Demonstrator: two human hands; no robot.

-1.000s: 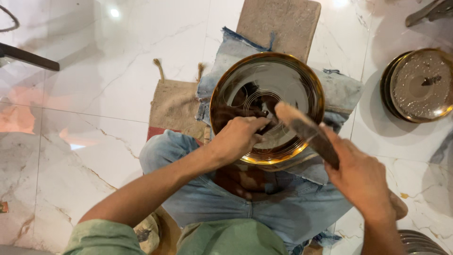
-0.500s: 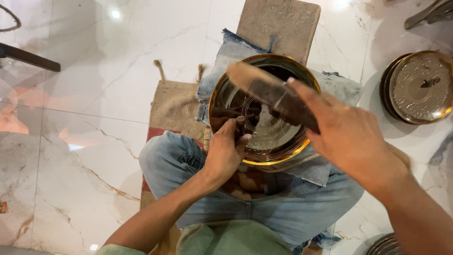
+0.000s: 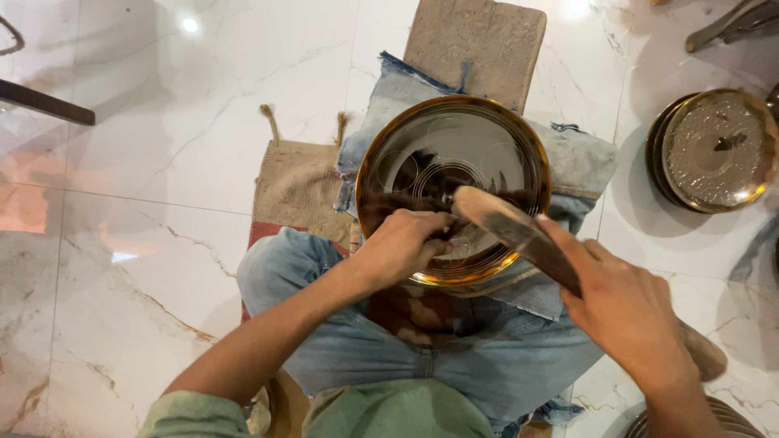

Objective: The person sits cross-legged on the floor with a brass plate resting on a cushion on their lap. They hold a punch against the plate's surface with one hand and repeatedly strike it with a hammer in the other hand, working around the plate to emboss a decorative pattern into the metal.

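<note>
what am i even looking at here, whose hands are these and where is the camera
The camera sits on a person's head and looks straight down, so you see their own two arms and their lap in blue jeans. They sit on a white marble floor, on a piece of burlap.

A round brass plate with engraved circles rests on folded denim cloth over their legs. The left hand presses a small tool, mostly hidden by the fingers, against the plate's face. The right hand grips a wooden mallet, its head over the plate next to the left hand.

A wooden block lies beyond the plate, and a stack of similar plates lies to the right.
</note>
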